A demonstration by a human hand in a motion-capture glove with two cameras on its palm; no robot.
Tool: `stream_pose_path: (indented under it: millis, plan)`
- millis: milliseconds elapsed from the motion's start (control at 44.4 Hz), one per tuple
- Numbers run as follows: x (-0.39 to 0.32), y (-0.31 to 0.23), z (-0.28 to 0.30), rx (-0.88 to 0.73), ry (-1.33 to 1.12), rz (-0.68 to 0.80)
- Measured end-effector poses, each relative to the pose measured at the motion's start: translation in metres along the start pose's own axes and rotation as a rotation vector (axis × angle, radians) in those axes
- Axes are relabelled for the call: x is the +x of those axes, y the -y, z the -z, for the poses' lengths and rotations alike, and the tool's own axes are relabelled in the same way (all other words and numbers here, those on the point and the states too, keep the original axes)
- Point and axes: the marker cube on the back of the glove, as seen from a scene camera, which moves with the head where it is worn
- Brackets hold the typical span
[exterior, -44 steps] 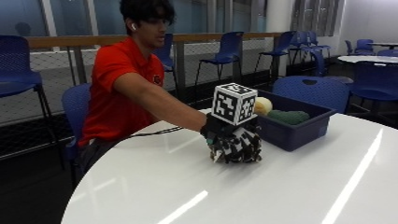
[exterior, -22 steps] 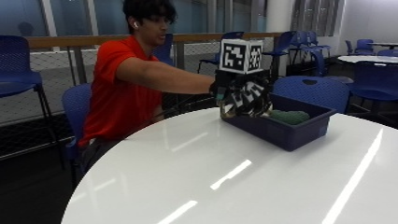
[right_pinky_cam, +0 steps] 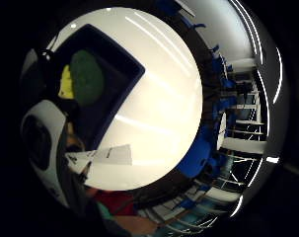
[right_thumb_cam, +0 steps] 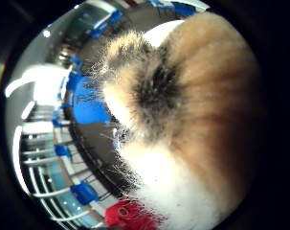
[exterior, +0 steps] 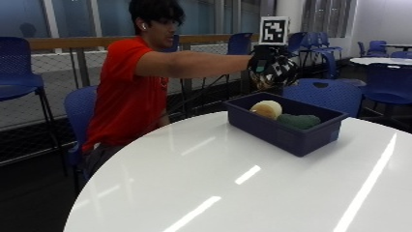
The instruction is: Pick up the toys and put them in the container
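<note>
Blue chairs and a railing surround the round white table [exterior: 212, 183], which carries a dark blue container [exterior: 289, 137] holding a yellow toy [exterior: 266, 109] and a green toy [exterior: 298, 121] side by side. Raised above the container's far side, the gloved right hand [exterior: 273, 70] has its fingers curled round a furry tan-and-white plush toy [right_thumb_cam: 192, 129], which fills most of the thumb side palm view. From the little finger side palm view, the container [right_pinky_cam: 120, 69] sits on the table with the green toy [right_pinky_cam: 87, 77] touching the yellow toy [right_pinky_cam: 66, 83].

A round white table [exterior: 212, 183] carries one dark blue container [exterior: 283, 130] (near its far edge).
</note>
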Motion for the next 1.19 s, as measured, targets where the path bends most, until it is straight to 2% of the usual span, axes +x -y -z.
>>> stream_pose_path:
  millis: [135, 270, 405, 473, 630, 720, 833, 923, 1013, 1193]
  plan:
    - [-0.022, -0.001, 0.002, 0.011, -0.029, 0.109]
    - [-0.021, 0.002, 0.004, 0.022, -0.027, 0.1]
    - [-0.011, -0.004, -0.001, -0.09, -0.08, 0.166]
    - [-0.007, -0.006, -0.003, -0.145, -0.047, 0.118]
    - [0.022, -0.015, -0.002, -0.117, -0.005, 0.056]
    - [0.038, -0.026, -0.004, -0.134, 0.017, 0.075]
    - [0.076, -0.039, -0.017, -0.157, -0.007, 0.006]
    - [0.106, -0.053, -0.029, -0.178, -0.034, 0.064]
    - [0.128, -0.062, -0.043, -0.188, -0.002, -0.065]
    - [0.168, -0.087, -0.075, -0.213, 0.043, -0.133]
